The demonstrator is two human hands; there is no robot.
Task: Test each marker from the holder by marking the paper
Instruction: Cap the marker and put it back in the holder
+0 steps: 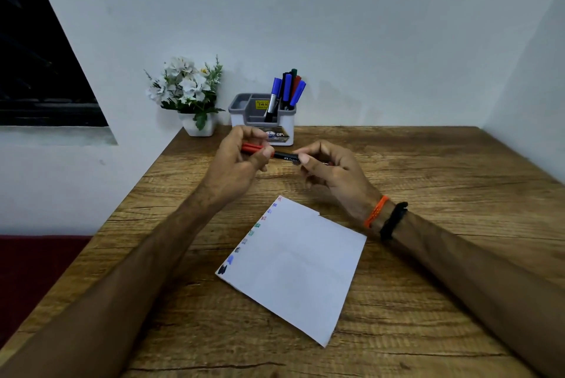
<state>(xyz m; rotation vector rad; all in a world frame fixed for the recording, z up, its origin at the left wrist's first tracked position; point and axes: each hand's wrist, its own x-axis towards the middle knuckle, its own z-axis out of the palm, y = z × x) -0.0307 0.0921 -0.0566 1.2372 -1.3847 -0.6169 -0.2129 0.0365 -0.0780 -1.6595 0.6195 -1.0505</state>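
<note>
Left hand (pixel 241 160) grips red cap (pixel 251 148), right hand (pixel 328 168) pinches marker (pixel 286 156) barrel, above paper (pixel 299 267). Risk: jerky pull sends exposed tip across fingers, smearing ink.

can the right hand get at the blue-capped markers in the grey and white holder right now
Probably not at once: the right hand and left hand both grip the red-capped black marker. The path to the blue-capped markers in the grey and white holder looks open.

Dim, cool, even light. Soft shadows on tabletop (pixel 428 163) under both forearms. Wall (pixel 336 26) bluish grey, no glare. Window (pixel 36 78) black. Wide-angle bowing at frame edges. Slight softness overall; edges softer than centre.
</note>
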